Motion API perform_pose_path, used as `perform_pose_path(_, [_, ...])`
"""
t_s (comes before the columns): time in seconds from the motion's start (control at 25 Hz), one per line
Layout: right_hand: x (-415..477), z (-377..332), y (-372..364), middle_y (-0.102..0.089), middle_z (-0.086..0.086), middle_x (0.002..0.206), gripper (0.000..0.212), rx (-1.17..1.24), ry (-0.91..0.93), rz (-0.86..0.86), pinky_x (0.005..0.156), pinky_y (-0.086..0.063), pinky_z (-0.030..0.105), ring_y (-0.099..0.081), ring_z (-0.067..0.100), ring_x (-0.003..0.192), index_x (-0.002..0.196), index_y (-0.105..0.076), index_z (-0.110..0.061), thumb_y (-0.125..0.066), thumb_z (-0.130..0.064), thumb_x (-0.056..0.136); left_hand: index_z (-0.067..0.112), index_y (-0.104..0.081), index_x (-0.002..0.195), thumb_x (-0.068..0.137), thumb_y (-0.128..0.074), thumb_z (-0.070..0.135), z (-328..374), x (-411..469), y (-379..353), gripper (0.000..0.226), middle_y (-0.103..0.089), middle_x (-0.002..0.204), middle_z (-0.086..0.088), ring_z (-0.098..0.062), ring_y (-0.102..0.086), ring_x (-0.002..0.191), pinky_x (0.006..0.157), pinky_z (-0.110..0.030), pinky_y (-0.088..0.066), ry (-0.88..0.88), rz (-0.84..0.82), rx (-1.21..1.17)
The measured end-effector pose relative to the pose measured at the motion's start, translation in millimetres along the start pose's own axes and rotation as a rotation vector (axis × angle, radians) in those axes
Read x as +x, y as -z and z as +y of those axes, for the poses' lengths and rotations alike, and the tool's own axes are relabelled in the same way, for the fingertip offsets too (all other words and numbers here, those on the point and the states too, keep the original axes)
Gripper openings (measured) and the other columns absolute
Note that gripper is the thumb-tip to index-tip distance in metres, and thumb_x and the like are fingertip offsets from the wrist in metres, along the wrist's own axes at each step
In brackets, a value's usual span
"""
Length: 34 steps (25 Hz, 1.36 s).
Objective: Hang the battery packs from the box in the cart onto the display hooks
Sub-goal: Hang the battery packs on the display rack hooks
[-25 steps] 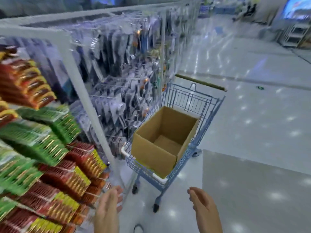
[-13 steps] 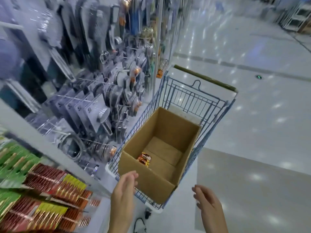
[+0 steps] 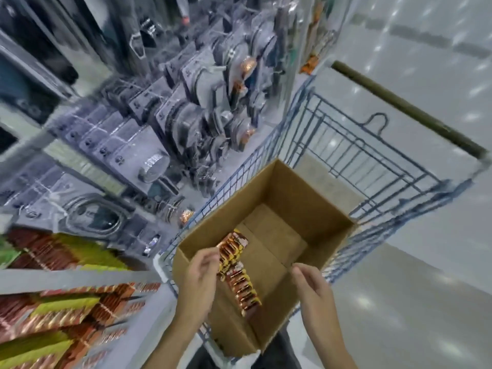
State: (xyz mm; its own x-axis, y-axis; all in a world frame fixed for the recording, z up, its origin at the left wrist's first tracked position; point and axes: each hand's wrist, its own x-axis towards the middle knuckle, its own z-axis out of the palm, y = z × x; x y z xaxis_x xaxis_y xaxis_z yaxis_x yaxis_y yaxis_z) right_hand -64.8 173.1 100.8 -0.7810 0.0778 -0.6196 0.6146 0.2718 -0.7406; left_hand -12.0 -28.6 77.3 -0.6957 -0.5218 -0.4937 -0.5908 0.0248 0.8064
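An open brown cardboard box (image 3: pixel 306 190) sits in a blue wire cart (image 3: pixel 399 179). On the box floor lie red and gold battery packs (image 3: pixel 241 278) in a row along the left side. My left hand (image 3: pixel 199 278) hovers over the box's near left edge, fingers loosely curled, empty, just beside the packs. My right hand (image 3: pixel 314 291) is over the near right edge, fingers apart and empty. Battery packs in red, gold and green packaging hang on display hooks (image 3: pixel 61 310) at lower left.
Grey packaged hardware (image 3: pixel 186 113) hangs on hooks left of and beyond the cart. The cart's handle (image 3: pixel 407 107) points away at upper right. Shiny floor (image 3: pixel 426 302) spreads to the right. A grey shelf rail (image 3: pixel 74 279) crosses above the hanging packs.
The view has swung down and closer over the box, showing more packs inside. Both hands have moved forward over the box's near edge.
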Motion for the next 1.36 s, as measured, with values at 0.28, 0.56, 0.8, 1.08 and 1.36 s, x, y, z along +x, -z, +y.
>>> perform_pose_path(0.28, [118,22,-37,-0.064,-0.012,0.104,0.012,-0.306,-0.195,-0.304,0.071,-0.04,0.016,-0.057,0.002,0.093,0.112,-0.062,-0.025,-0.057,-0.031,0.103,0.008,-0.07,0.121,0.099,-0.059,0.014,-69,158,-76,0.026,-0.072,0.124,-0.016,-0.035,-0.067,0.116,0.096,-0.037,-0.051,0.318,-0.003,0.515])
perform_pose_path(0.56, [166,87,-76,-0.071,0.001,0.113,0.027,-0.34,-0.462,-0.421,0.068,-0.046,0.021,-0.066,0.015,0.098,0.124,-0.061,-0.018,-0.06,-0.023,0.098,0.003,-0.044,0.143,0.101,-0.062,0.031,-188,244,-122,0.054,-0.049,0.146,-0.022,-0.04,-0.049,0.136,0.109,-0.045,-0.043,0.53,0.022,0.826])
perform_pose_path(0.8, [156,91,-89,-0.065,-0.008,0.106,0.015,-0.363,-0.518,-0.518,0.052,-0.043,0.006,-0.061,0.007,0.082,0.117,-0.06,-0.025,-0.059,-0.025,0.102,0.0,-0.039,0.145,0.098,-0.064,0.044,-234,246,-131,0.068,-0.041,0.148,-0.028,-0.045,-0.037,0.14,0.11,-0.05,-0.038,0.461,0.063,0.935])
perform_pose_path(1.08, [156,84,-90,-0.065,-0.007,0.105,0.021,-0.405,-0.518,-0.509,0.048,-0.04,0.01,-0.057,0.005,0.068,0.123,-0.058,-0.026,-0.058,-0.028,0.103,0.005,-0.049,0.141,0.09,-0.078,0.039,-234,233,-142,0.068,-0.047,0.142,-0.026,-0.044,-0.044,0.135,0.11,-0.048,-0.04,0.518,0.062,0.799])
perform_pose_path(1.36, [191,94,-82,-0.063,0.008,0.124,0.032,-0.607,-0.482,-0.411,0.1,-0.048,0.035,-0.058,0.031,0.121,0.126,-0.06,-0.012,-0.053,-0.021,0.096,0.01,-0.071,0.116,0.085,-0.078,0.013,-153,225,-123,0.032,-0.073,0.122,-0.013,-0.033,-0.069,0.111,0.1,-0.044,-0.055,0.693,-0.216,0.488])
